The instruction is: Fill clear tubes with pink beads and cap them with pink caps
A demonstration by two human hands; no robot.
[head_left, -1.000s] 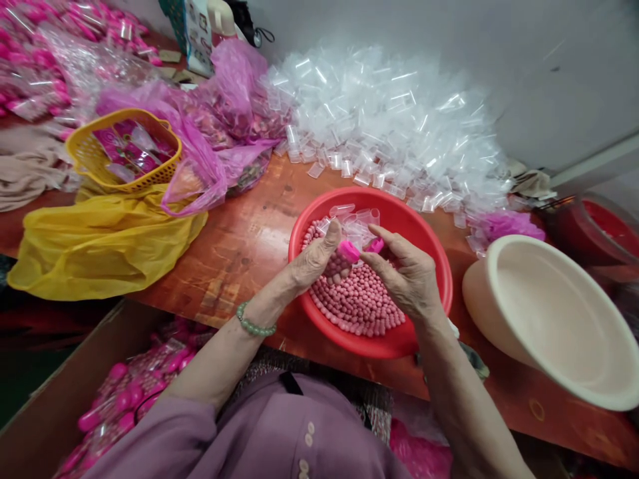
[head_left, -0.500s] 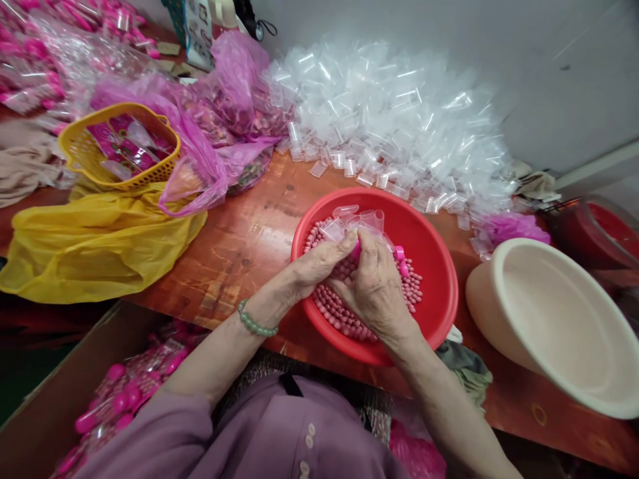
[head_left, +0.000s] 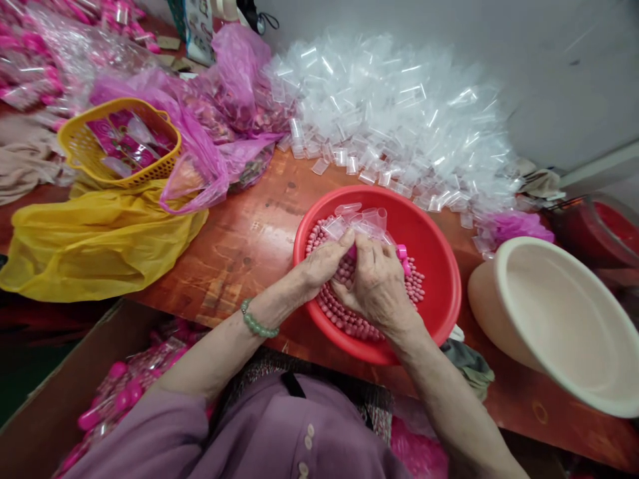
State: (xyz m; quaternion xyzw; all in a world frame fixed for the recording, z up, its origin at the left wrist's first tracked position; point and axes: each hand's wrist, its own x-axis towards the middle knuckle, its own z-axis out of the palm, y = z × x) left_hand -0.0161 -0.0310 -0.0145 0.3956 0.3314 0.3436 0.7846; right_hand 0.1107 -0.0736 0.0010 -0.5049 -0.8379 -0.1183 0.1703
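Note:
My left hand [head_left: 327,263], a green bead bracelet [head_left: 258,322] at its wrist, meets my right hand [head_left: 377,279] over the red basin [head_left: 439,266]. Between thumbs and fingers they grip a small bright pink cap [head_left: 352,252], mostly covered; whether a tube is attached cannot be seen. Both hands are closed around it. Beneath them, dull pink beads [head_left: 344,322] cover the left part of the basin floor. Clear plastic tubes [head_left: 374,218] lie on the beads just beyond my fingers. Two loose pink pieces [head_left: 403,256] rest to the right of my right hand.
A large heap of clear tubes [head_left: 394,113] lies against the wall. To the right stands a cream basin [head_left: 504,299]. At left are a yellow basket [head_left: 120,176], a yellow bag [head_left: 104,246] and a pink bag [head_left: 200,166]. Filled pink-capped tubes [head_left: 124,392] sit in a box below.
My fingers have shifted slightly over the pink cap, which now shows less. Both hands stay at the same place over the basin; the whole view has moved a little.

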